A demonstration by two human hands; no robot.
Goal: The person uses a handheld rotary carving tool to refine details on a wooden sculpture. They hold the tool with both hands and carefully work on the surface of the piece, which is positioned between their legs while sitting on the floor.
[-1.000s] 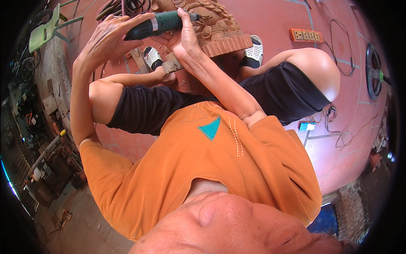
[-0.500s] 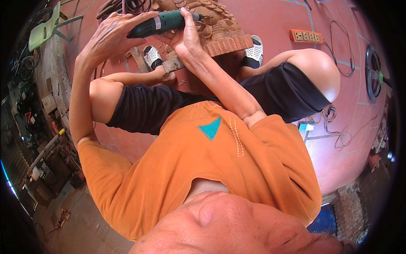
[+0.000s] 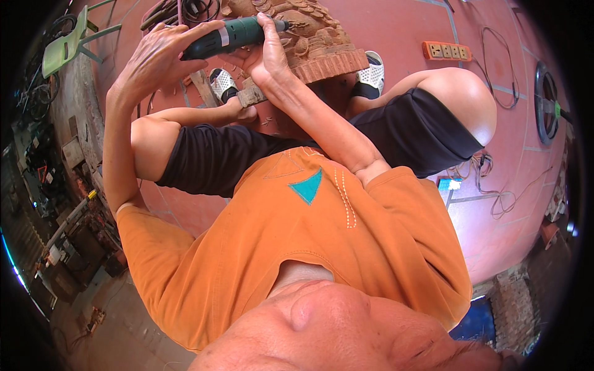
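A dark green electric die grinder lies nearly level across the top of the view, its narrow metal nose pointing right. My left hand is closed round its rear end, fingers over the top and thumb beneath. Near the front, my right hand grips the body, thumb up along its far side and palm turned upward. The nose tip meets the surface of a brown carved wooden sculpture with a ridged base; whether the bit touches the wood is too small to tell.
My feet in white perforated sandals flank the sculpture. An orange power strip with a cable lies on the red tiled floor at right, near a black ring-shaped object. A light green chair stands at far left. Wood chips lie around my feet.
The grinder and both hands have shifted slightly to the left, the nose drawing back a little along the carving. The grip of both hands looks the same.
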